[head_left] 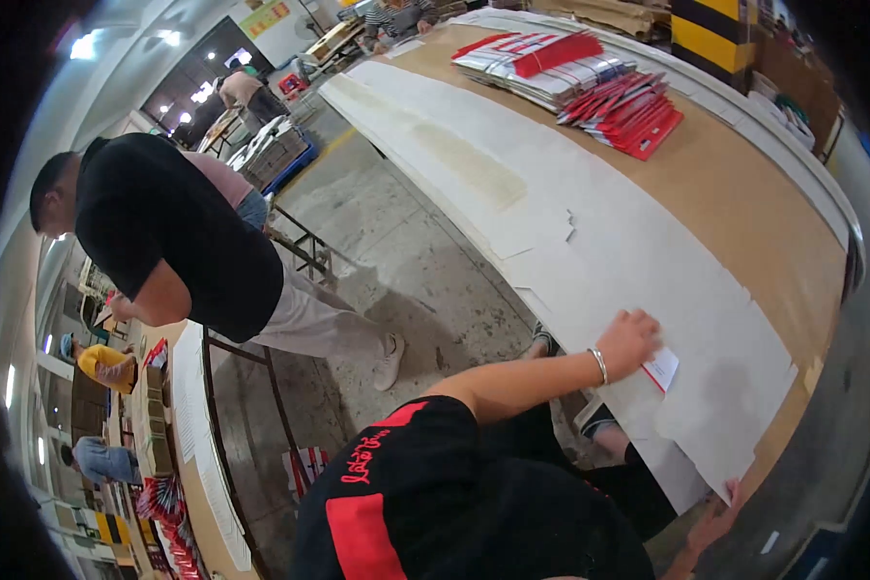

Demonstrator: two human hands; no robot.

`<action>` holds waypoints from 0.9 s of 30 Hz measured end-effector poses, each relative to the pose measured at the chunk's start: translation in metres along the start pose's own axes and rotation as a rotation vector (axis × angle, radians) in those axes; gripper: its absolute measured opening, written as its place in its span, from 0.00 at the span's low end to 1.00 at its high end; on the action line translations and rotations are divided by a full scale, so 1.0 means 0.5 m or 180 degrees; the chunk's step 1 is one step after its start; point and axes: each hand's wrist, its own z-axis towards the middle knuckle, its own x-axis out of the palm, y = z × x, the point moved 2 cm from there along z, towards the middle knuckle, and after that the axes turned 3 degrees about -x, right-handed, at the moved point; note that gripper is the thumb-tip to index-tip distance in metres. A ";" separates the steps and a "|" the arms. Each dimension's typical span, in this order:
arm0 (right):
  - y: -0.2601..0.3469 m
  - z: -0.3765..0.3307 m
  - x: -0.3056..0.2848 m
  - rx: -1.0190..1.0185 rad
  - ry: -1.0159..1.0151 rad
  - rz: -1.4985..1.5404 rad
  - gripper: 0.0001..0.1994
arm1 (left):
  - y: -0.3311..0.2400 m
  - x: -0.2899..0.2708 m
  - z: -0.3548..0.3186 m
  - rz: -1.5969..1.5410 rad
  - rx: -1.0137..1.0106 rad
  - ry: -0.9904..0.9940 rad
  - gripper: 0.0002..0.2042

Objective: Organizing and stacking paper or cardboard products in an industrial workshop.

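Observation:
My left hand (pixel 630 342), with a silver bangle (pixel 599 366) at the wrist, is over the white sheet covering (pixel 686 271) of the table. Its fingers are curled and slightly blurred; whatever is in them is hidden. Against the heel of this hand lies a small white card-like piece (pixel 662 368) with a red edge, partly covered by it. At the table's near right corner is my right hand (pixel 713 522), fingertips by the sheet's edge. Most of its fingers are hidden, so its grip is unclear.
Bundled red-and-white flat packages (pixel 570 72) are stacked at the table's far side, with loose red ones (pixel 633 121) fanned beside them. Small paper scraps (pixel 570 226) lie mid-table. A person in black (pixel 169 227) stands at left by another table (pixel 213 464). A yellow-and-black pillar (pixel 710 39) rises behind.

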 end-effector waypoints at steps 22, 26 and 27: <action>0.186 0.271 0.031 0.0693 -0.1386 0.0977 0.34 | -0.049 0.184 0.049 0.0255 0.0063 0.0856 0.29; 0.169 0.247 0.080 0.0515 -0.1837 0.1210 0.41 | -0.127 0.099 0.111 0.0067 0.0165 0.0545 0.24; 0.145 0.219 0.149 0.1125 -0.1729 0.2700 0.39 | -0.153 0.108 0.116 0.0243 0.0338 0.0651 0.24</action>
